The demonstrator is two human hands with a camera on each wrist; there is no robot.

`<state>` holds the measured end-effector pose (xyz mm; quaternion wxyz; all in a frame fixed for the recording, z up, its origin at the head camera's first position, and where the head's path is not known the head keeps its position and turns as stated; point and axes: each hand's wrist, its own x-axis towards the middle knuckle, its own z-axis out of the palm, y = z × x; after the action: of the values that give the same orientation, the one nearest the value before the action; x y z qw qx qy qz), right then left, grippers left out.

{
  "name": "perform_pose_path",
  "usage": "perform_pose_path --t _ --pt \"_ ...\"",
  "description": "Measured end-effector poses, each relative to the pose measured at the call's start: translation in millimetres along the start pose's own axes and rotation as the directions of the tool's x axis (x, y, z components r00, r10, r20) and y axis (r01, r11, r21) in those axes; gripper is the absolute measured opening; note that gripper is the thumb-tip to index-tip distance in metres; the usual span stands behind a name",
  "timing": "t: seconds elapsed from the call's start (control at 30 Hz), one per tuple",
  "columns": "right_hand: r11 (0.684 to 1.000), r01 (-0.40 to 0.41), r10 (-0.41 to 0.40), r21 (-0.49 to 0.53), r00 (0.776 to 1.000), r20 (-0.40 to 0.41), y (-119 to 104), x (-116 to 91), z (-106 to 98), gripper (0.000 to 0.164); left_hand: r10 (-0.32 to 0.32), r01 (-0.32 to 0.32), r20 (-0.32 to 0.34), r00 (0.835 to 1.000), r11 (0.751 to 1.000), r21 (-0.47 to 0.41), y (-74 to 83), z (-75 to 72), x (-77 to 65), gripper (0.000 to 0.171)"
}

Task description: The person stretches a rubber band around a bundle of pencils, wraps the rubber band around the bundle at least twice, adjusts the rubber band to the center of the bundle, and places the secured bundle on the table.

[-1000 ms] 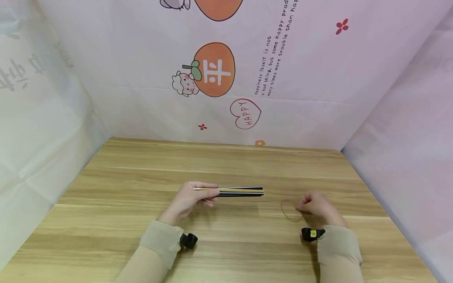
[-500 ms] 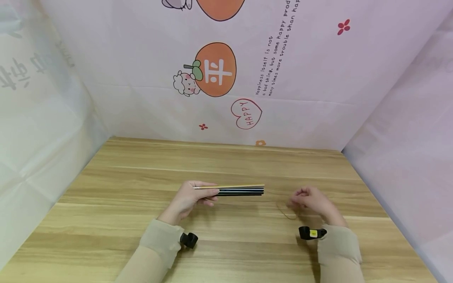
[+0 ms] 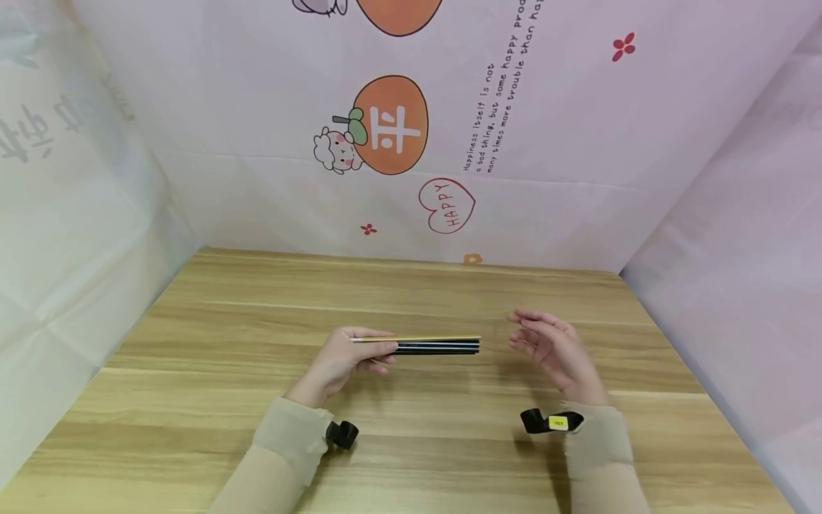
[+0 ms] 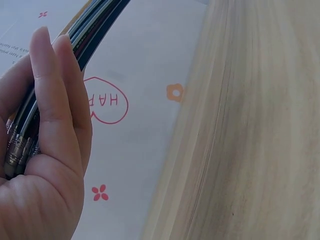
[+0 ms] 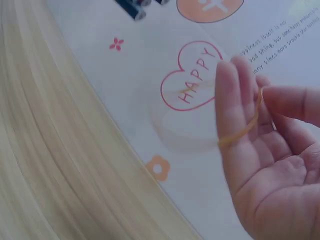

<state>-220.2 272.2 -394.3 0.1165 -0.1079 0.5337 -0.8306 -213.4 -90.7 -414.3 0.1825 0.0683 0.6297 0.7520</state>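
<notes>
My left hand grips a bundle of pencils, one yellow and several dark, held level and pointing right. In the left wrist view the pencils' metal-banded eraser ends show near the palm, with the fingers curled over the shafts. To the right of the bundle, apart from it, is my right hand. It pinches a thin tan rubber band, which crosses the fingers in the right wrist view; the rest of the loop hangs out to the left, blurred. The pencils' far ends appear at that view's top edge.
A wood-grain table lies beneath both hands. Behind it rises a white printed cloth, with more pale cloth along the sides. A small black camera mount sits on the left wrist, another on the right.
The right hand has moved up and slightly left, with its fingers spreading and turning upward around the rubber band. The yellow pencil has shifted to the bundle's far side; the left hand stays put.
</notes>
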Motion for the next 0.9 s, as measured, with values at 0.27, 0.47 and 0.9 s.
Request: perform_pose_path --t 0.27,0.47,0.9 --pt "0.999 0.047 -0.047 0.020 0.999 0.009 5 3 13 0.042 0.001 -0.001 0.003 1.000 1.000 -0.011 0.0 -1.7 0.4 0.048" --pt "0.990 -0.013 -0.002 -0.140 0.994 -0.105 9 5 27 0.027 0.004 -0.004 0.000 1.000 0.999 -0.033 0.2 -2.7 -0.7 0.047" --pt "0.942 -0.113 0.091 -0.316 0.992 -0.086 18 10 42 0.016 0.010 -0.011 -0.016 1.000 0.999 -0.051 -0.3 -4.0 0.3 0.049"
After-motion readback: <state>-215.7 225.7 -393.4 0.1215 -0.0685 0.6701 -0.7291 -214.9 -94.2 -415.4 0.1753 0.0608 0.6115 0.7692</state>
